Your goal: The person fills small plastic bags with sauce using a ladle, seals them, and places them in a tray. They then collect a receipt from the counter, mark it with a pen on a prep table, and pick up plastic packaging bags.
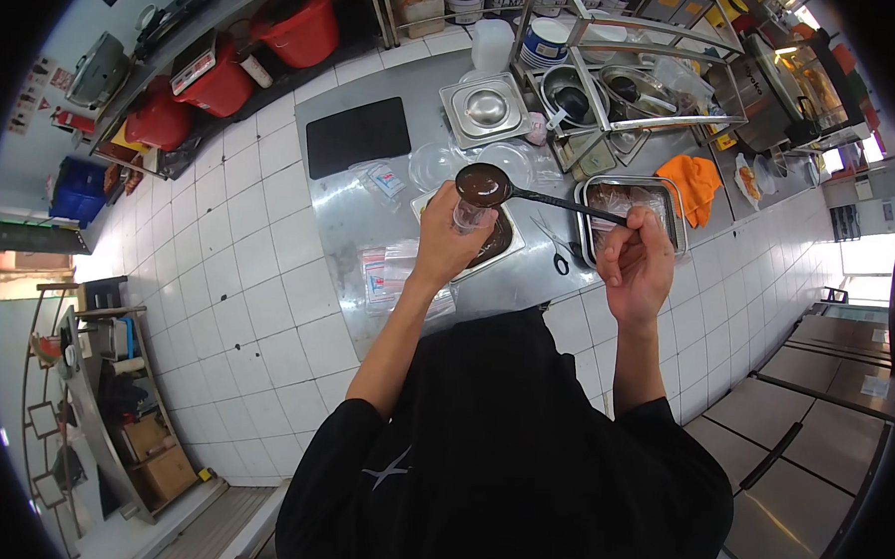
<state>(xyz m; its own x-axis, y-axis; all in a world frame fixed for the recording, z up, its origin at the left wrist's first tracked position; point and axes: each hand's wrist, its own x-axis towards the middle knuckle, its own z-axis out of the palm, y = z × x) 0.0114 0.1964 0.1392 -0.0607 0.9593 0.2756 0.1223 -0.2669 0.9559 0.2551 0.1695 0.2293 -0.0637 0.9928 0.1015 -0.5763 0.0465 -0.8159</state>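
My left hand [447,235] is wrapped round a small clear cup [469,216]. Right above the cup is the bowl of a black ladle [484,184], filled with dark brown sauce. The fingers of my right hand [636,263] pinch the end of the ladle's long handle. Partly hidden under my left hand, a metal tray [515,244] holds more brown sauce. Scissors [560,256] with black handles lie between that tray and a metal container [583,225] with plastic-wrapped contents.
A black mat [359,138], plastic bags [383,277], clear round lids [434,166] and a metal lid [485,106] lie on the steel table [336,210]. An orange cloth [689,188] sits at the right. Behind stands a metal rack [648,43] with bowls.
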